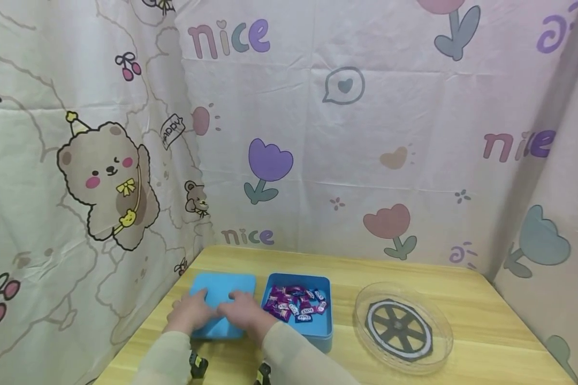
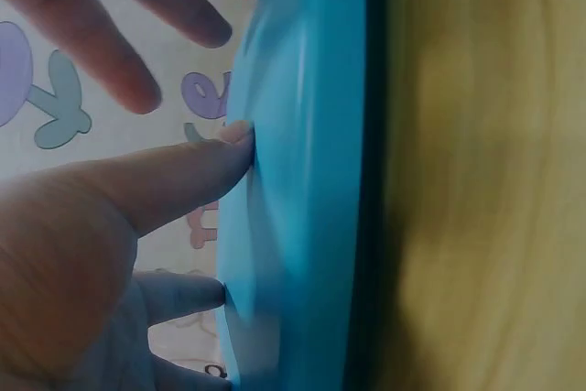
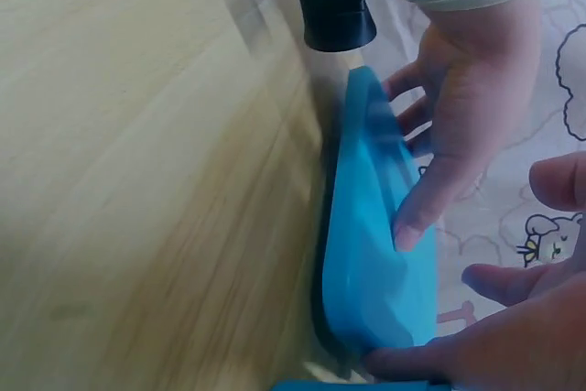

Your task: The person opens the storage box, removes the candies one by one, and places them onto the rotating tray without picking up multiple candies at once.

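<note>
Both hands lying flat on blue lid, L hand w/ fingers straight, pressing, R hand likewise, gripping nothing, candy box sitting just beside

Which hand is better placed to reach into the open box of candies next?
Probably the right. The right hand rests on the blue lid directly beside the open blue box of candies. The left hand lies on the lid's far side, so it would have to cross over.
</note>
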Demonstrator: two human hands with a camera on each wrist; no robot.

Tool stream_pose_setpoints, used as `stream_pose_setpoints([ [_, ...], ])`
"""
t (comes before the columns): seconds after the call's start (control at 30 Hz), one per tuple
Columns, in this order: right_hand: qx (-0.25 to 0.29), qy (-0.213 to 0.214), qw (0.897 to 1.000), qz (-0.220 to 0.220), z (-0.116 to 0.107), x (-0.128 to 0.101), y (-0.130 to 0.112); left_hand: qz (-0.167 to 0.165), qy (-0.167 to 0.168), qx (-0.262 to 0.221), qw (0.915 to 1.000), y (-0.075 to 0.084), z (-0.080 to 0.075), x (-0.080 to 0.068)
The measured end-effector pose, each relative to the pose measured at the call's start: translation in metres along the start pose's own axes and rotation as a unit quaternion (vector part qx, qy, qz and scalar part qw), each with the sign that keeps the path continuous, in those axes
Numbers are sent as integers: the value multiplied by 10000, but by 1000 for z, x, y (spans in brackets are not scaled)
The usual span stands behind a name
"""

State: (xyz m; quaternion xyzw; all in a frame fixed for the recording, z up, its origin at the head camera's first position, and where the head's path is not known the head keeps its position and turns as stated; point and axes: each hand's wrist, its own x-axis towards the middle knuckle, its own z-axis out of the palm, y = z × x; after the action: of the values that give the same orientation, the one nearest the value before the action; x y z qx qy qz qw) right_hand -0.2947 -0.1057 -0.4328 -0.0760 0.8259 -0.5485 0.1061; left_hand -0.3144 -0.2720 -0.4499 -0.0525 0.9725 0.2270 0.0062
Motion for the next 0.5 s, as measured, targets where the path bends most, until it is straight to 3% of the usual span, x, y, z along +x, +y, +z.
stream_pose_setpoints([
  [0.2, 273, 77, 9996, 44, 4, 1, 5, -51, -86, -131, 9999, -1, 8, 0],
  [0.5, 349, 107, 9992, 139, 7, 0, 9, -26, -210, 92, 9997, -4, 12, 1],
])
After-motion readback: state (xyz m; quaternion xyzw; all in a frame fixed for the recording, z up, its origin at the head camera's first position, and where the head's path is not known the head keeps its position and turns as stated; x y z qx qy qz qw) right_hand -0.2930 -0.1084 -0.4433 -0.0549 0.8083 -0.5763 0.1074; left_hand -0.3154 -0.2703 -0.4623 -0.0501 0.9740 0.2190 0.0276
